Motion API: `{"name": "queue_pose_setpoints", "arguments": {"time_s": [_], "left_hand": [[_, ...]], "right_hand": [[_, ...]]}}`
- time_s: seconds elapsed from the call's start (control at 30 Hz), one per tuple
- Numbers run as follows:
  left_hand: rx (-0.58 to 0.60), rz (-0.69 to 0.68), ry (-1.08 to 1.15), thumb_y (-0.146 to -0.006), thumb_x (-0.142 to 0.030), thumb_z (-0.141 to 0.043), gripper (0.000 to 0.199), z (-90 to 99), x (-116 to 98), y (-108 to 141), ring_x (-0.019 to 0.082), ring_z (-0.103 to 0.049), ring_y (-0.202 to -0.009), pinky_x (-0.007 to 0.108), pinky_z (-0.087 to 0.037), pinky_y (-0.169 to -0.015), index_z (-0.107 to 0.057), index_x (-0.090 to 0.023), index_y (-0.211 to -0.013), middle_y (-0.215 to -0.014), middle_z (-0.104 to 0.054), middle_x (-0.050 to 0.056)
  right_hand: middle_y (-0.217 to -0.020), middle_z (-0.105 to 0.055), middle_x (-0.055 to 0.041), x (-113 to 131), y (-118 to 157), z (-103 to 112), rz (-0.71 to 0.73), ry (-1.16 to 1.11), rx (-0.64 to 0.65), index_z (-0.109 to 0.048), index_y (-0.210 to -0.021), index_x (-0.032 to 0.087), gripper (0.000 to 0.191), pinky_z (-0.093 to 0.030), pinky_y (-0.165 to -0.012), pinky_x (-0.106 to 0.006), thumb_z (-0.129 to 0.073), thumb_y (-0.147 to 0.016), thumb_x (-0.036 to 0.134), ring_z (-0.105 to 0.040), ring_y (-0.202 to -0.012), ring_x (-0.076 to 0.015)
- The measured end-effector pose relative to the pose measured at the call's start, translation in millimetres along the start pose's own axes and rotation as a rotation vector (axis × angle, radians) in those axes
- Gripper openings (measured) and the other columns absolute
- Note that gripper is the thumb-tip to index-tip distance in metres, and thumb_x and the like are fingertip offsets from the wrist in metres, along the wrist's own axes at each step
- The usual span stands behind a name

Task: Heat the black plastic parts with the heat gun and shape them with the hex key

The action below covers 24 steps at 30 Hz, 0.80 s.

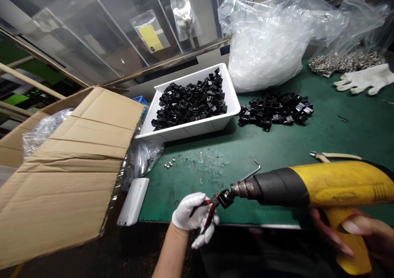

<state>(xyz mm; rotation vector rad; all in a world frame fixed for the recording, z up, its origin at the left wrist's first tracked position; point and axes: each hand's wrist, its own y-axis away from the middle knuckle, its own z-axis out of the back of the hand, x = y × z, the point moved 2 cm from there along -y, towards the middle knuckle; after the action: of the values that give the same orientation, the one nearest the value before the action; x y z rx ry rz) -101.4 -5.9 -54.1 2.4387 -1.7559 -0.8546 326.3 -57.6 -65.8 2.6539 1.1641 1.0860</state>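
The step in hand looks like heating a small black part (226, 199) at the nozzle (246, 189) of a yellow heat gun (338, 183). The gloved left hand (198, 218) has its fingers curled around red-and-black pliers (210, 217), whose tips hold the part right by the nozzle, above the near edge of the green table (184, 187). The right hand's (375, 231) fingers wrap the gun's grip — whether one presses a trigger, I cannot tell. More black parts fill the white tray (197, 131) and lie in a pile (277, 110) beside it. The next move seems to call for a firm pliers grip and careful aim, with the glove clear of the nozzle.
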Motion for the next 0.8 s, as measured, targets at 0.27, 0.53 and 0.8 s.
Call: {"name": "queue_pose_setpoints", "arguments": {"time_s": [0.27, 0.53, 0.8], "left_hand": [[-0.095, 0.002, -0.111, -0.096, -0.057, -0.036, 0.064, -6.6, -4, -1, 0.026, -0.068, -0.049, 0.032, -0.049, -0.04, -0.072, -0.004, -0.091, -0.078, -0.076, 0.021], [-0.201, -0.005, -0.175, -0.092, -0.058, -0.045, 0.059, -10.1, -8, -2, 0.028, -0.069, -0.052, 0.032, -0.049, -0.044, -0.071, -0.006, -0.083, -0.069, -0.074, 0.02], [-0.262, -0.008, -0.181, -0.091, -0.056, -0.048, 0.055, -17.3, -11, -4, 0.026, -0.068, -0.049, 0.03, -0.047, -0.042, -0.07, -0.007, -0.077, -0.064, -0.073, 0.017]], "right_hand": [[-0.078, -0.074, -0.0086, 2, 0, -3, 0.009, -0.003, -0.001, -0.074, -0.112, 0.014, 0.044, -0.05, -0.053, -0.022, -0.07, -0.078, 0.041, -0.064, -0.053, -0.0129], [-0.078, -0.073, -0.0087, 5, 0, -3, -0.024, 0.053, -0.009, -0.073, -0.113, 0.015, 0.044, -0.049, -0.053, -0.024, -0.069, -0.078, 0.043, -0.063, -0.054, -0.0135], [-0.077, -0.073, -0.0091, 4, 3, -6, -0.047, 0.032, -0.057, -0.075, -0.11, 0.017, 0.042, -0.046, -0.052, -0.027, -0.069, -0.077, 0.042, -0.062, -0.053, -0.0144]]}}
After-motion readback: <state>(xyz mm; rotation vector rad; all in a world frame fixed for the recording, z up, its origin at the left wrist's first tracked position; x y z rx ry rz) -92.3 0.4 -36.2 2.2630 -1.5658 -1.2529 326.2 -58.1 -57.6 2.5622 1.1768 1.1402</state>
